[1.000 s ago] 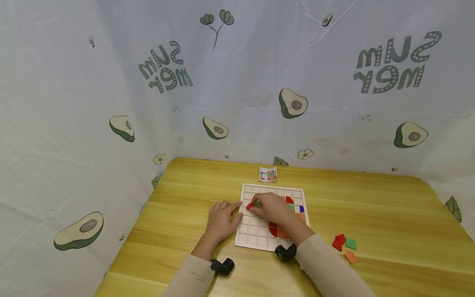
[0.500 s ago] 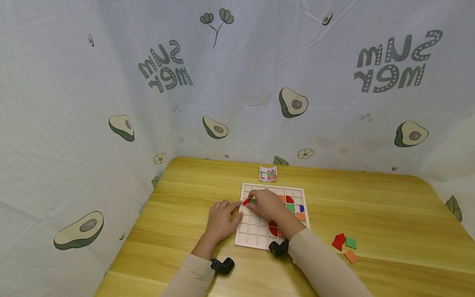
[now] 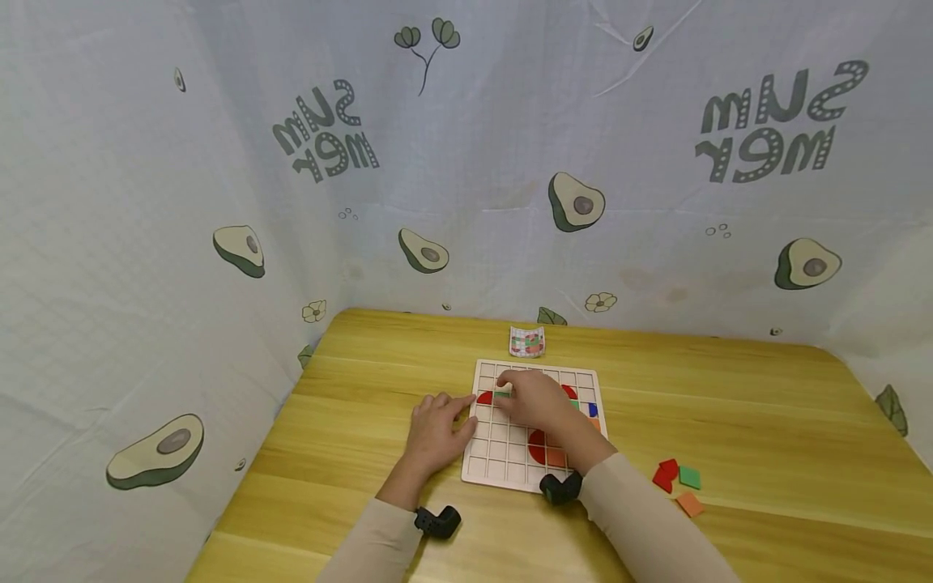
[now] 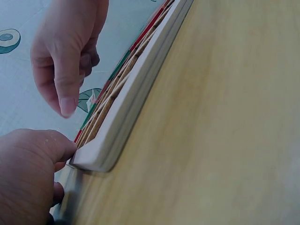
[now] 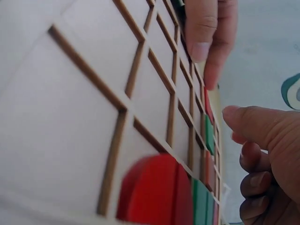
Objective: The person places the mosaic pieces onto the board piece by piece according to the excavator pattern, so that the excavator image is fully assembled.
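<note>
A pale grid board (image 3: 499, 453) lies on the table with coloured tiles in some of its cells. My left hand (image 3: 435, 433) is at its left side, index fingertip and thumb touching the edge. Over the upper middle of the board is my right hand (image 3: 535, 402), thumb and index finger apart with nothing between them. Just left of those fingertips, a red rounded tile (image 3: 484, 397) sits in a cell near the left edge, beside a green tile (image 3: 502, 394). Nearer the front are a larger red rounded tile (image 3: 537, 447) and an orange tile (image 3: 555, 457). My right hand hides several cells.
A small printed card (image 3: 526, 342) with a coloured grid lies behind the board. To the right, loose red tiles (image 3: 665, 476), a green square (image 3: 688, 478) and an orange square (image 3: 689, 505) rest on the table. A patterned curtain (image 3: 481, 162) hangs behind.
My right hand moved left with the red rounded tile, set it in the cell near the left edge, then let go and drew back right. My left hand stayed at the board's edge.
</note>
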A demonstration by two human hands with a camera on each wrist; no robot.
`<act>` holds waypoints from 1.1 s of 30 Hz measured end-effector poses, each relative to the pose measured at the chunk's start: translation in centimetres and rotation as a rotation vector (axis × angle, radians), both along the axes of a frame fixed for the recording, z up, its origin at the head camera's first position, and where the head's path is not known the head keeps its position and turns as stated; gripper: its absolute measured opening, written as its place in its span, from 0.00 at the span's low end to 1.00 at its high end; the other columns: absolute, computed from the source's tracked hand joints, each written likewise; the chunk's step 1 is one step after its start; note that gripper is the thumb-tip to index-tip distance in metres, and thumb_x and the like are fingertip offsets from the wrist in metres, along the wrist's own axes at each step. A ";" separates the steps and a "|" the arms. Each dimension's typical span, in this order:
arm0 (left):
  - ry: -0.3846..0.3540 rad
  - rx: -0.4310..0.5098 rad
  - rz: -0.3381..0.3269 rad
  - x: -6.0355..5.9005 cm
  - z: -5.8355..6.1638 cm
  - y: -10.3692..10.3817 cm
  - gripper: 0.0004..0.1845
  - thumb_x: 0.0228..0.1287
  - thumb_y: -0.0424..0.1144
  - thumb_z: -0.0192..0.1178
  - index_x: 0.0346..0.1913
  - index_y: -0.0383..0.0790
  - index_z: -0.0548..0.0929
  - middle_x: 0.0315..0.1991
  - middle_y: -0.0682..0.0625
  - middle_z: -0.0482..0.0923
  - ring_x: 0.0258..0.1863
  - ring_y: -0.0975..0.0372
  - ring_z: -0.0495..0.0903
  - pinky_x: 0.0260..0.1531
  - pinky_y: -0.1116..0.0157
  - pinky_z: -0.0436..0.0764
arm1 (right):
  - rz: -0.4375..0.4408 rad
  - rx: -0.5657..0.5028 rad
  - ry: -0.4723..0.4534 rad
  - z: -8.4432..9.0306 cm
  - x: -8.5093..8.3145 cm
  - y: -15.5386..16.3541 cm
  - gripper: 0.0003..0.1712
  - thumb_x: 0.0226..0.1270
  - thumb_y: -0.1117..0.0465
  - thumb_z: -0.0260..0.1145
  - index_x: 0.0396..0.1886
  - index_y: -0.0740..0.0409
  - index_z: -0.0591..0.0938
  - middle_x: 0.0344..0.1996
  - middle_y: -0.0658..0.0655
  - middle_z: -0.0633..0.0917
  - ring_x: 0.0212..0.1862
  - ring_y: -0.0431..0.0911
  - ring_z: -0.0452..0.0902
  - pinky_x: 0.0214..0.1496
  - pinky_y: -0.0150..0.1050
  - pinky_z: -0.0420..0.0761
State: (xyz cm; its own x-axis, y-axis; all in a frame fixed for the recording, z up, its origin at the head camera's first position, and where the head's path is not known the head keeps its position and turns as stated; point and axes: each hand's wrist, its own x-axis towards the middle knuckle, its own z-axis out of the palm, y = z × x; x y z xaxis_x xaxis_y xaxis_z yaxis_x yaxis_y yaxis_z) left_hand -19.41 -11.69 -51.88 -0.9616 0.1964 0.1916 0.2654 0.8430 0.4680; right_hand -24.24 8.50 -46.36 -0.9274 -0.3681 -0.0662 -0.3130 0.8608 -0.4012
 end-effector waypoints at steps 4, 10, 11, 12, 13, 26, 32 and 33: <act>-0.006 0.000 0.005 0.0 -0.1 0.0 0.22 0.70 0.52 0.60 0.64 0.55 0.84 0.32 0.57 0.73 0.34 0.63 0.64 0.39 0.65 0.61 | -0.011 -0.004 0.012 0.8 0.6 1.1 0.17 0.68 0.51 0.71 0.52 0.53 0.86 0.24 0.47 0.81 0.26 0.41 0.73 0.32 0.38 0.74; -0.013 0.008 0.006 0.0 0.0 0.0 0.22 0.70 0.52 0.60 0.64 0.55 0.83 0.32 0.57 0.73 0.34 0.63 0.63 0.38 0.65 0.60 | -0.003 -0.025 0.048 1.7 2.1 3.6 0.18 0.68 0.52 0.71 0.52 0.57 0.86 0.22 0.47 0.80 0.25 0.41 0.71 0.31 0.38 0.73; -0.013 0.011 0.005 0.0 0.0 0.0 0.22 0.70 0.52 0.60 0.64 0.55 0.83 0.32 0.57 0.73 0.34 0.63 0.63 0.38 0.65 0.60 | -0.002 -0.031 0.045 1.8 2.5 4.1 0.18 0.68 0.52 0.71 0.52 0.57 0.85 0.22 0.47 0.79 0.25 0.41 0.70 0.30 0.37 0.72; -0.013 0.012 0.005 0.1 0.0 0.0 0.22 0.70 0.52 0.60 0.64 0.55 0.83 0.32 0.57 0.72 0.34 0.63 0.63 0.38 0.65 0.60 | -0.004 -0.040 0.035 1.9 2.8 4.6 0.18 0.68 0.53 0.71 0.52 0.57 0.85 0.21 0.47 0.78 0.24 0.41 0.69 0.29 0.37 0.71; -0.014 0.014 0.005 0.1 0.1 0.0 0.22 0.70 0.52 0.60 0.64 0.55 0.83 0.32 0.57 0.72 0.33 0.63 0.63 0.38 0.65 0.60 | -0.009 -0.047 0.027 1.9 3.1 5.1 0.19 0.67 0.53 0.71 0.53 0.57 0.85 0.20 0.47 0.77 0.24 0.41 0.69 0.28 0.37 0.69; -0.011 0.021 0.006 0.2 0.1 0.0 0.22 0.70 0.52 0.60 0.64 0.56 0.83 0.31 0.58 0.71 0.33 0.64 0.62 0.39 0.65 0.59 | -0.143 -0.037 -0.060 1.6 7.3 12.6 0.25 0.65 0.48 0.72 0.56 0.59 0.84 0.22 0.48 0.74 0.24 0.42 0.67 0.26 0.35 0.65; -0.005 0.017 0.006 0.1 -0.2 0.0 0.22 0.70 0.52 0.59 0.64 0.56 0.83 0.32 0.58 0.73 0.33 0.64 0.62 0.39 0.65 0.60 | -0.207 -0.079 -0.140 1.1 9.1 17.2 0.29 0.69 0.44 0.69 0.59 0.59 0.81 0.23 0.50 0.74 0.23 0.42 0.67 0.26 0.35 0.66; -0.006 0.018 0.006 0.1 -0.2 0.0 0.22 0.70 0.52 0.59 0.64 0.56 0.83 0.32 0.58 0.73 0.33 0.64 0.62 0.39 0.65 0.60 | -0.214 -0.082 -0.146 0.9 9.3 18.0 0.29 0.69 0.44 0.68 0.60 0.59 0.81 0.23 0.50 0.74 0.23 0.41 0.67 0.26 0.35 0.66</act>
State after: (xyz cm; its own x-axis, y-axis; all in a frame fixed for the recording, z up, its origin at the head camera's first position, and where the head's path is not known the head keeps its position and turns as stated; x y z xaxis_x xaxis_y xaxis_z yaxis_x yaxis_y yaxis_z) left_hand -19.33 -11.66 -52.06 -0.9640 0.1869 0.1892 0.2572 0.8361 0.4845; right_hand -14.95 26.46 -45.47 -0.9676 -0.1739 -0.1832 -0.0607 0.8642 -0.4994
